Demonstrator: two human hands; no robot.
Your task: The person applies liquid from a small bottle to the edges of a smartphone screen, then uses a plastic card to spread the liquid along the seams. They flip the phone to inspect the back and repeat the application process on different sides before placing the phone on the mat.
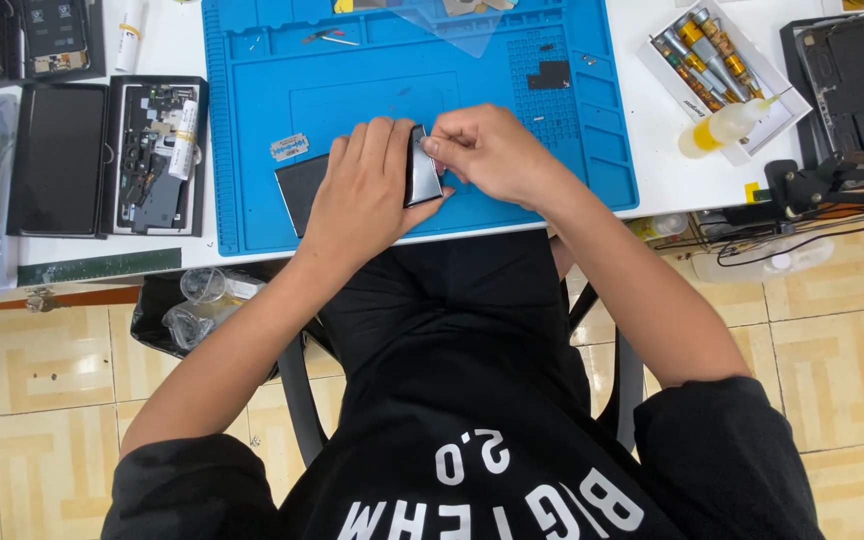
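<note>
My left hand [362,195] grips a dark phone [420,170] and holds it on its edge above the blue work mat [572,170]. A flat black panel [299,185] lies on the mat under that hand. My right hand [487,150] is pinched at the phone's upper edge, fingertips touching it; whatever small thing it holds is too small to tell. A razor blade [290,147] lies on the mat just left of my left hand.
An opened phone with exposed parts [157,155] and a black screen panel [57,160] lie at the left. A white tray of screwdrivers [717,60] and a yellow-filled squeeze bottle [727,125] sit at the right. Tweezers [330,38] rest at the mat's top.
</note>
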